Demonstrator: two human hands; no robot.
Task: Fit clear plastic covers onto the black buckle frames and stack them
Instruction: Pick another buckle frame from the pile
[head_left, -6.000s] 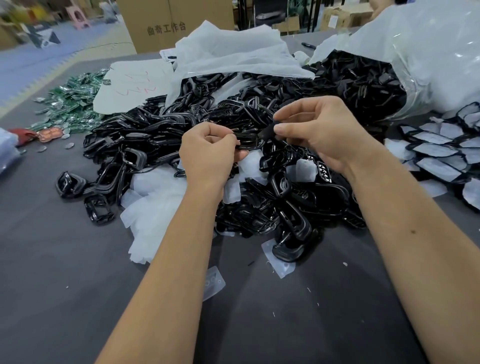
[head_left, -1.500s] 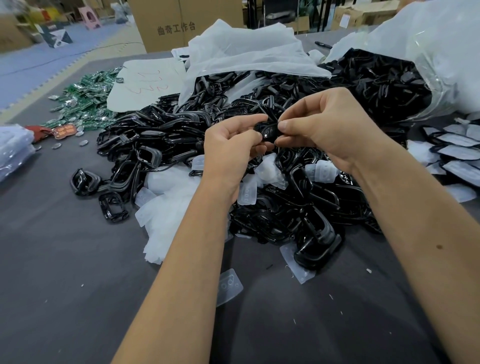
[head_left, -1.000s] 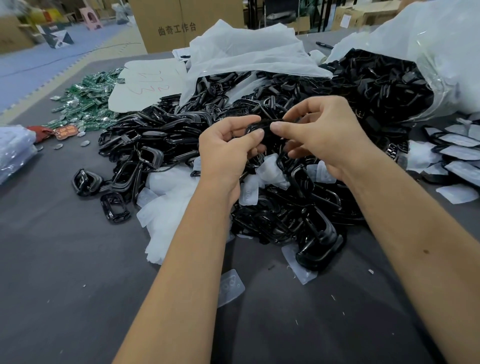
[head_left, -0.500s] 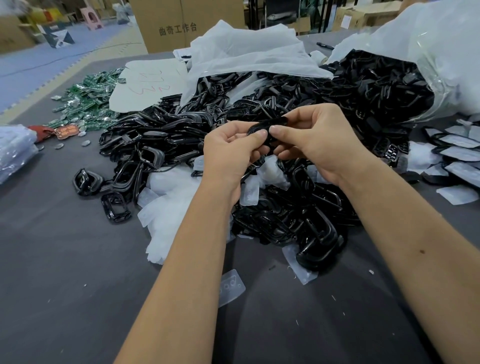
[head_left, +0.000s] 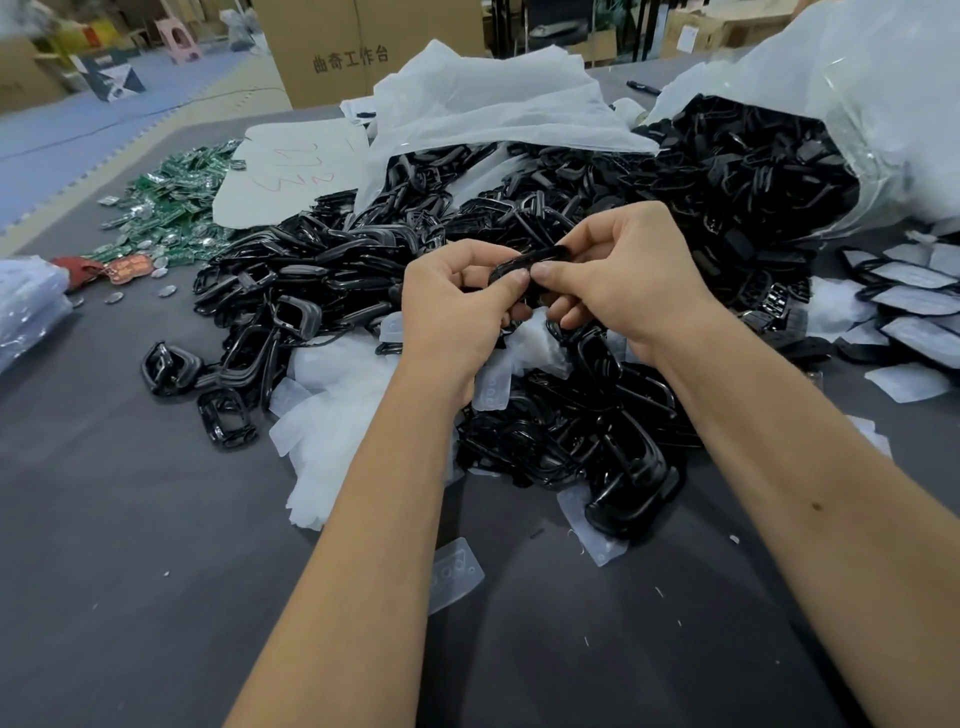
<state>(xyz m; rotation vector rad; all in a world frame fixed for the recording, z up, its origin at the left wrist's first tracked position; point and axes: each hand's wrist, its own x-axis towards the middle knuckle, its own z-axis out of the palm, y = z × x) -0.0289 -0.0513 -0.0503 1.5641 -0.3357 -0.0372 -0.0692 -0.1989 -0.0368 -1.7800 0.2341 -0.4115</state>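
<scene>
Both hands' grip (head_left: 524, 278) pinches buckle frame (head_left: 530, 258) between thumbs.

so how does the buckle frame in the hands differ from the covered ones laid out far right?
The held frame is up off the table, pinched by the left hand and right hand; the covered frames lie flat on the grey table. The held frame is seen edge-on, with no cover visible; the covered frames lie face-up, overlapping, with pale covers. Both have black rims.
</scene>
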